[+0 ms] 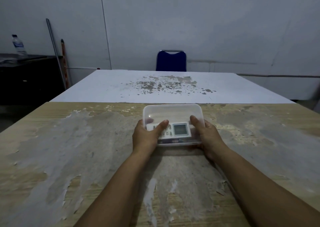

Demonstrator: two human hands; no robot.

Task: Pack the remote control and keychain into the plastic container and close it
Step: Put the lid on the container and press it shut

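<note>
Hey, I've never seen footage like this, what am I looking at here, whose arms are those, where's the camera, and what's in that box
There is no machine here. One camera, worn on a person's head, looks forward and down, so the two bare arms reaching in from below are the wearer's own. The left hand and right hand grip the sides of a clear plastic container on a worn wooden table, thumbs pressing on top. Through the plastic you see a white remote control with a small screen. Whether the lid is fully shut, and where the keychain lies, I cannot tell. Beyond are a white table, a blue chair and, far left, a water bottle.
</note>
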